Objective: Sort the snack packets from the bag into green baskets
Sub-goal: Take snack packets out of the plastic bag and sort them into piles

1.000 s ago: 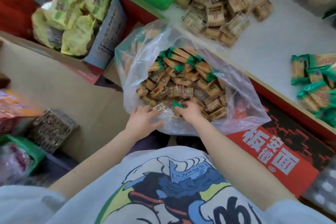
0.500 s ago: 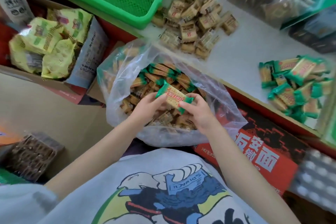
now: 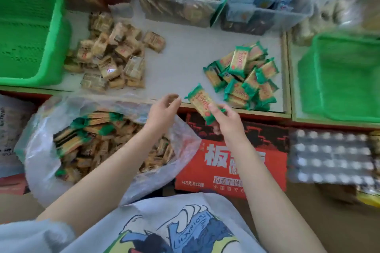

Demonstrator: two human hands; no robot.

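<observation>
Both hands have lifted out of the clear plastic bag point(image 3: 51, 170) since the earlier frames, and the view has swung up to take in more of the tabletop point(image 3: 181, 63). At the centre of the frame the right hand point(image 3: 225, 121) pinches the lower end of a green-edged snack packet point(image 3: 200, 101), holding it tilted over the near edge of the tabletop, just lower left of the pile of green packets point(image 3: 244, 76). Beside it, the left hand point(image 3: 162, 113) holds nothing; its fingers are loosely curled and apart from the packet. Below the left forearm, in the lower left, the bag lies open with brown and green packets mixed inside. A heap of brown packets point(image 3: 111, 59) sits on the tabletop at upper centre-left, next to the green basket point(image 3: 30, 31) at the left edge. Another green basket point(image 3: 339, 76) stands at the right edge. A red carton point(image 3: 230, 162) lies under the right forearm.
</observation>
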